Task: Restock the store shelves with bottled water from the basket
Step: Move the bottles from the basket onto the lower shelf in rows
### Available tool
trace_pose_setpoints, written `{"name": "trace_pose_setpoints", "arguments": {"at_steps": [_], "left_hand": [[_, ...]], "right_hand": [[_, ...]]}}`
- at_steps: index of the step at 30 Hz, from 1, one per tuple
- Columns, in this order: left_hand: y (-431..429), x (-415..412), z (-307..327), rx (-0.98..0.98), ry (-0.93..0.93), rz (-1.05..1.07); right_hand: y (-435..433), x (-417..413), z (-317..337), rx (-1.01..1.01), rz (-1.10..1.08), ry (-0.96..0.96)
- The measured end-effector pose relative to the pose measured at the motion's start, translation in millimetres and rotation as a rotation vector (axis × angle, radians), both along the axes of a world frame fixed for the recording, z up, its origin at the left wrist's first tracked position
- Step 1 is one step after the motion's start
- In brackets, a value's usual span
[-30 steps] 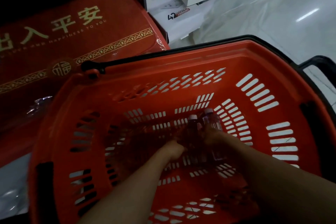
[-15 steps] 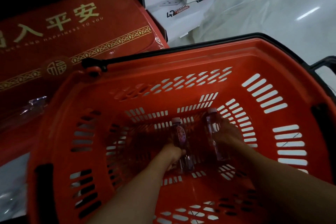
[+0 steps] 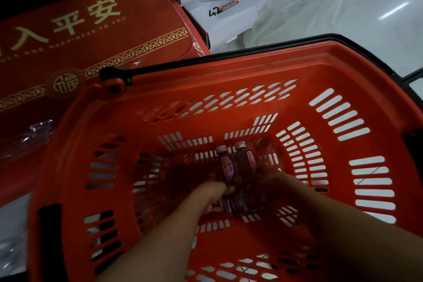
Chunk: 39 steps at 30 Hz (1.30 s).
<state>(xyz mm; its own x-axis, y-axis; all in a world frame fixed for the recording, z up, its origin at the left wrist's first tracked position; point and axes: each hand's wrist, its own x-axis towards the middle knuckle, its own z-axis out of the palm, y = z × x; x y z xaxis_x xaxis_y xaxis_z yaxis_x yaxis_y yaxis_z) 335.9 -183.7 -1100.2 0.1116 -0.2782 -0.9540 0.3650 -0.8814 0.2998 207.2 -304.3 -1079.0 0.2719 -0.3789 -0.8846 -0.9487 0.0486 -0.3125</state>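
Left hand: reaches down into the basket from the near edge. Its fingers are curled round the lower body of the left bottle, and fingertips show across the bottle's near half. The grip is on the half nearest the person; the labelled upper half and the cap project beyond the hand toward the far wall.

Right hand: also inside the basket, entering from the near right corner. It lies in shadow. Its fingers curl against the right flank of the right bottle, closing on it about mid-body. Detail of the thumb cannot be made out.

Bottles: two small clear water bottles with pale caps. They lie flat on the basket floor, at its centre, side by side and touching or very nearly so. Both caps point at the far wall. The two hands flank the pair, left hand on the left bottle, right hand on the right.

Basket: red plastic with slotted walls and floor. A black handle lies folded along the far rim.

Surroundings: a red mat with gold characters and a gold border sits beyond the basket's far left corner. White boxes stand beyond the far edge.
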Motion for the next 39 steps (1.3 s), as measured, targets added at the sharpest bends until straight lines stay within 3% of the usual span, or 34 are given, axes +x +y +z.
{"name": "trace_pose_setpoints", "arguments": {"at_steps": [4, 10, 13, 15, 20, 27, 31, 39], "left_hand": [[3, 2, 1, 0.003, 0.005, 0.029], [3, 4, 7, -0.024, -0.005, 0.013], [5, 7, 13, -0.046, 0.0, 0.005], [5, 11, 30, -0.079, -0.021, -0.053], [20, 45, 86, -0.13, -0.121, -0.12], [68, 85, 207, -0.379, -0.308, -0.003], [96, 111, 289, -0.486, -0.371, 0.049], [140, 178, 446, -0.805, -0.711, 0.232]], "right_hand": [[-4, -5, 5, 0.068, -0.078, -0.053], [-14, -4, 9, 0.068, -0.024, -0.045], [-19, -5, 26, 0.193, -0.039, -0.092], [-21, -9, 38, 0.297, -0.08, -0.13], [-20, 12, 71, 0.332, -0.06, -0.184], [15, 56, 179, 0.389, -0.026, -0.589], [36, 81, 255, 0.202, 0.048, -0.753], [95, 168, 387, -0.052, -0.083, -1.253]]}}
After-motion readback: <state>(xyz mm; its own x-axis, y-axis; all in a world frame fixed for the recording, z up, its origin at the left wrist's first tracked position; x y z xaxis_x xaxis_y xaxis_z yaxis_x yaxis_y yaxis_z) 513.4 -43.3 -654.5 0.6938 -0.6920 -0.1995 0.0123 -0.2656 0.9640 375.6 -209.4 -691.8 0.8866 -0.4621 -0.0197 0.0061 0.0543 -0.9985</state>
